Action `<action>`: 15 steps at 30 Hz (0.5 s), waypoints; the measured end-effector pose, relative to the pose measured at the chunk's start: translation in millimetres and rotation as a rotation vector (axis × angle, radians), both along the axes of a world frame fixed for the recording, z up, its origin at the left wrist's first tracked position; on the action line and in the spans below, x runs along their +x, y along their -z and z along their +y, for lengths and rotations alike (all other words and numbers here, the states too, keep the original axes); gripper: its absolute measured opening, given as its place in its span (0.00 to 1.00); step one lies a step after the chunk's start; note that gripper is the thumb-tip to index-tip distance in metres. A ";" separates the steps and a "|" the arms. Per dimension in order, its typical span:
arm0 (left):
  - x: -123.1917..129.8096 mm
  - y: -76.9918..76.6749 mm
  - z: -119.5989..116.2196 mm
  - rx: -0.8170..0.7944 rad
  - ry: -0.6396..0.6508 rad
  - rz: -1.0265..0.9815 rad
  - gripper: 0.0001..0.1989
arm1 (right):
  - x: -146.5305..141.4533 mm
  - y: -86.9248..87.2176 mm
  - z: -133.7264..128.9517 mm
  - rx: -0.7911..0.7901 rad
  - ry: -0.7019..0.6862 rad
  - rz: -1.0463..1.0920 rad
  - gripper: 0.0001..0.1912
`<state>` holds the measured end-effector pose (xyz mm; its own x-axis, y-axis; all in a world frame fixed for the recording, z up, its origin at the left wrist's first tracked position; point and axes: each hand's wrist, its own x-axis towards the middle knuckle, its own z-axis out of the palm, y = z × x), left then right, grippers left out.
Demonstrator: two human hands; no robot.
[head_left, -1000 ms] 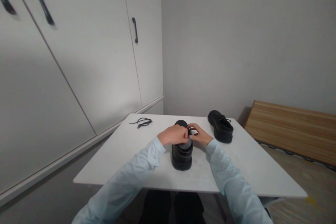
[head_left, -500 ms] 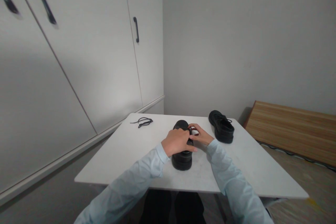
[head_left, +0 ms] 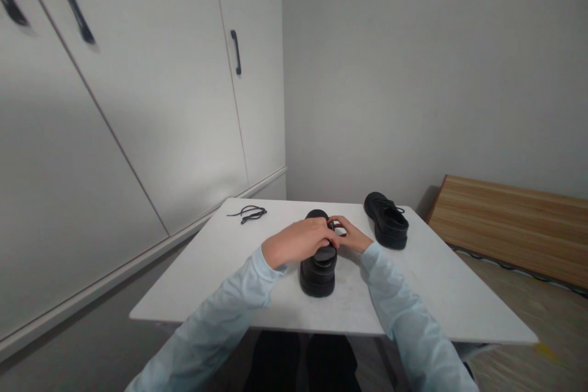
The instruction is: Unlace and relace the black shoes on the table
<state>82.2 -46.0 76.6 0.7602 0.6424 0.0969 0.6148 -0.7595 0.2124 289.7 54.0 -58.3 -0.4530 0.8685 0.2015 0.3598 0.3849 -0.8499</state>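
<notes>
A black shoe (head_left: 316, 278) stands on the table in front of me, its heel towards me and its toe pointing away. My left hand (head_left: 301, 240) reaches across the top of it, fingers bent and closed at the right side of the lacing area. At that same side my right hand (head_left: 346, 235) pinches the raised edge of the shoe's upper with thumb and fingers. The fingertips of both hands nearly meet there, and they hide the eyelets. Whether a lace lies between the fingers is not visible.
The white table (head_left: 206, 275) carries a loose black shoelace (head_left: 250, 214) at the far left and a second, laced black shoe (head_left: 389, 223) at the far right. White cabinets (head_left: 151, 73) border the left side. A wooden board (head_left: 509, 226) leans low at the right wall.
My left hand has drawn its fingers in and shifted slightly left and up, uncovering more of the shoe's opening. My right hand stays at the shoe's right side.
</notes>
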 end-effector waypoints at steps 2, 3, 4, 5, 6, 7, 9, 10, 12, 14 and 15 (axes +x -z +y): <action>4.6 5.1 1.4 0.005 0.046 0.024 0.15 | -0.1 -0.3 0.1 -0.005 0.011 0.002 0.30; 7.5 8.7 1.7 0.015 0.049 0.040 0.13 | -0.2 -0.8 -0.2 -0.006 0.013 0.006 0.30; 10.3 12.5 1.7 0.026 0.042 0.056 0.12 | -0.4 -1.3 -0.7 -0.006 0.008 0.012 0.29; 12.9 16.0 1.5 0.037 0.024 0.070 0.11 | -0.6 -1.9 -1.3 -0.004 0.000 0.018 0.29; 14.9 19.0 0.9 0.049 -0.001 0.078 0.11 | -0.7 -2.3 -1.9 -0.002 -0.009 0.022 0.29; 16.3 21.3 0.3 0.062 -0.032 0.082 0.12 | -0.8 -2.6 -2.4 -0.002 -0.016 0.024 0.28; 17.2 23.9 -0.7 0.096 -0.100 0.079 0.15 | -0.7 -2.5 -3.0 -0.005 -0.016 0.023 0.28; 17.0 24.5 -0.9 0.115 -0.132 0.078 0.15 | -0.6 -2.3 -3.1 -0.006 -0.012 0.022 0.28; 15.6 24.8 -0.7 0.144 -0.178 0.096 0.13 | -0.4 -1.9 -3.1 -0.005 -0.006 0.022 0.28; 14.4 25.0 -0.6 0.155 -0.206 0.131 0.09 | -0.5 -2.2 -3.2 0.001 -0.007 0.023 0.27; 14.0 25.2 -1.0 0.164 -0.219 0.144 0.08 | -0.7 -2.6 -3.4 0.003 -0.010 0.026 0.27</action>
